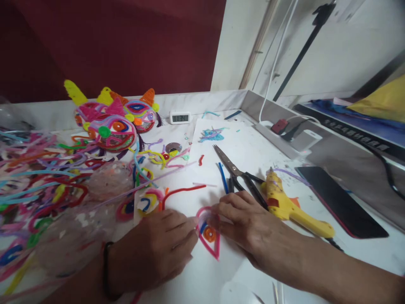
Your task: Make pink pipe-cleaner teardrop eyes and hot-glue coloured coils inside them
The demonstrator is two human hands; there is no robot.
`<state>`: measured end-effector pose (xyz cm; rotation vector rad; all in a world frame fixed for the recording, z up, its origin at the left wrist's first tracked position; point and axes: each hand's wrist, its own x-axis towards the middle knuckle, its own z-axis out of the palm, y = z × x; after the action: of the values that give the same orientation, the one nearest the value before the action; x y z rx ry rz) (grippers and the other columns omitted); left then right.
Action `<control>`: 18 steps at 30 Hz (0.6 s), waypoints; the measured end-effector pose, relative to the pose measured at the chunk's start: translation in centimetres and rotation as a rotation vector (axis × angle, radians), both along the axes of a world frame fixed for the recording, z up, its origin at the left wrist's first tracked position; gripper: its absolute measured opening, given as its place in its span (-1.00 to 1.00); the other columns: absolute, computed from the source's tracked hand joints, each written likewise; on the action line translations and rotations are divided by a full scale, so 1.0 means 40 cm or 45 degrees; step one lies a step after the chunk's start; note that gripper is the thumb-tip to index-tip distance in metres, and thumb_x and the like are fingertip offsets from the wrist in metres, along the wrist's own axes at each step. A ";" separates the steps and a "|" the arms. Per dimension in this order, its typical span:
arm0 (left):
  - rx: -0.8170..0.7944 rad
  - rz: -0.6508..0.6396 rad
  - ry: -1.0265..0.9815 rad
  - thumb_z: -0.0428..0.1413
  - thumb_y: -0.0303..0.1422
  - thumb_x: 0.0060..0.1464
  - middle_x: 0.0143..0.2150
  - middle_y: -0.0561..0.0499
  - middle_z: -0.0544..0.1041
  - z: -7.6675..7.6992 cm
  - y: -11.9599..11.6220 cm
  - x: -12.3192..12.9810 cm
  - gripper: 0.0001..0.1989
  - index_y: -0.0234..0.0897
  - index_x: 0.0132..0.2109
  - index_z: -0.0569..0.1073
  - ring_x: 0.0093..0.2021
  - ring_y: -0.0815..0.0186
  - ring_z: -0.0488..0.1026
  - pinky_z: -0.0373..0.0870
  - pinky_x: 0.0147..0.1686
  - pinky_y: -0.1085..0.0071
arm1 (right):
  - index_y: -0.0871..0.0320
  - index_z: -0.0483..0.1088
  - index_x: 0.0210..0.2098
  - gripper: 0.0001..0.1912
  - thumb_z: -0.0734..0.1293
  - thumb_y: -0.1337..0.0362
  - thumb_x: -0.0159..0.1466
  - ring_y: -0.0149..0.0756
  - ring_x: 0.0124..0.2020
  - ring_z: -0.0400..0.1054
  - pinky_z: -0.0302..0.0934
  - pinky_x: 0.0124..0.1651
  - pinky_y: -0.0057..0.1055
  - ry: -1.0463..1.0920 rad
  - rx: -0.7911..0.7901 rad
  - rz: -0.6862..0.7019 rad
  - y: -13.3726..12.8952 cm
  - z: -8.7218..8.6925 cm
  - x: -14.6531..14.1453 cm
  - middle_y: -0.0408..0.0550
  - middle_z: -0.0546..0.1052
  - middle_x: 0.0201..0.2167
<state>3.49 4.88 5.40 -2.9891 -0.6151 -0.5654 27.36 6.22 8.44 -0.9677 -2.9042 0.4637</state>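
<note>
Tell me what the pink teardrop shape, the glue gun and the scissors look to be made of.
Pink teardrop shape: fuzzy pipe cleaner, matte, likely wire inside since it holds its bend; both hands press it to the table.
Glue gun: yellow moulded plastic, slightly glossy, smeared with residue.
Scissors: dull grey metal blades, with black handles that look like plastic.

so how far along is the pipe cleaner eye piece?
Done: colourful masks sit finished at the back. In hand: left hand and right hand press a pink outline around an orange coil. Left: loose pipe cleaners unused; glue gun lies idle.
</note>
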 end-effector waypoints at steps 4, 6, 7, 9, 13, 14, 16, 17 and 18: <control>0.007 0.001 0.014 -0.03 -0.47 0.21 -0.14 -0.04 0.55 -0.001 0.001 -0.001 -0.78 -0.38 -0.09 0.47 -0.16 0.24 0.40 0.39 -0.13 0.26 | 0.12 0.38 -0.25 -0.90 0.26 0.41 0.28 -0.22 -0.17 0.18 -0.03 -0.08 -0.20 0.039 0.054 0.001 0.005 -0.009 -0.009 -0.09 0.44 -0.20; 0.000 0.005 0.027 -0.04 -0.47 0.22 -0.15 -0.04 0.55 -0.001 0.002 -0.001 -0.78 -0.36 -0.08 0.46 -0.18 0.24 0.41 0.39 -0.14 0.25 | 0.14 0.38 -0.29 -0.89 0.23 0.38 0.32 -0.23 -0.20 0.18 -0.04 -0.11 -0.22 0.046 0.083 0.003 0.011 -0.005 -0.018 -0.08 0.43 -0.26; -0.005 0.009 0.029 -0.03 -0.47 0.21 -0.16 -0.04 0.55 0.000 0.001 -0.001 -0.79 -0.36 -0.08 0.46 -0.18 0.24 0.41 0.39 -0.14 0.25 | 0.15 0.38 -0.31 -0.87 0.21 0.38 0.33 -0.24 -0.21 0.18 -0.04 -0.12 -0.23 0.052 0.098 0.008 0.015 -0.002 -0.023 -0.08 0.43 -0.29; -0.009 0.021 0.033 -0.02 -0.47 0.20 -0.15 -0.04 0.54 -0.001 0.000 0.000 -0.79 -0.35 -0.08 0.46 -0.17 0.23 0.41 0.39 -0.13 0.25 | 0.17 0.38 -0.34 -0.83 0.20 0.38 0.34 -0.25 -0.22 0.18 -0.04 -0.16 -0.26 0.062 0.126 0.019 0.025 0.004 -0.035 -0.07 0.42 -0.32; -0.009 0.032 0.050 0.00 -0.47 0.18 -0.16 -0.04 0.53 0.000 -0.002 0.002 -0.80 -0.34 -0.09 0.46 -0.17 0.23 0.41 0.39 -0.14 0.25 | 0.18 0.37 -0.39 -0.79 0.19 0.36 0.36 -0.28 -0.24 0.16 -0.06 -0.19 -0.27 0.043 0.180 0.087 0.045 0.012 -0.063 -0.08 0.40 -0.34; -0.017 0.036 0.062 0.00 -0.47 0.18 -0.18 -0.03 0.53 0.000 -0.002 0.002 -0.81 -0.33 -0.10 0.46 -0.18 0.24 0.41 0.40 -0.14 0.25 | 0.18 0.37 -0.42 -0.78 0.20 0.36 0.36 -0.28 -0.25 0.16 -0.07 -0.19 -0.27 0.025 0.181 0.104 0.049 0.013 -0.070 -0.08 0.40 -0.35; -0.024 0.046 0.079 0.02 -0.47 0.17 -0.18 -0.02 0.53 0.001 -0.002 0.003 -0.83 -0.31 -0.13 0.46 -0.19 0.25 0.41 0.40 -0.15 0.26 | 0.18 0.36 -0.45 -0.75 0.21 0.34 0.36 -0.28 -0.25 0.16 -0.09 -0.20 -0.26 -0.026 0.176 0.124 0.057 0.014 -0.082 -0.10 0.40 -0.36; -0.020 0.049 0.084 0.02 -0.47 0.16 -0.18 -0.02 0.52 0.001 -0.002 0.002 -0.84 -0.31 -0.13 0.46 -0.19 0.26 0.41 0.40 -0.15 0.26 | 0.18 0.36 -0.46 -0.75 0.21 0.34 0.36 -0.27 -0.24 0.17 -0.10 -0.20 -0.25 -0.056 0.167 0.130 0.060 0.014 -0.086 -0.10 0.41 -0.37; -0.012 0.044 0.082 0.03 -0.47 0.16 -0.17 -0.02 0.52 0.001 -0.002 0.002 -0.83 -0.32 -0.12 0.46 -0.18 0.25 0.41 0.40 -0.15 0.26 | 0.19 0.35 -0.46 -0.75 0.22 0.33 0.35 -0.27 -0.24 0.17 -0.11 -0.20 -0.25 -0.082 0.150 0.134 0.063 0.013 -0.090 -0.10 0.41 -0.37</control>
<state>3.56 4.81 5.44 -2.9854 -0.6652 -0.4638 23.76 8.75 8.98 -0.8323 -3.0112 0.2672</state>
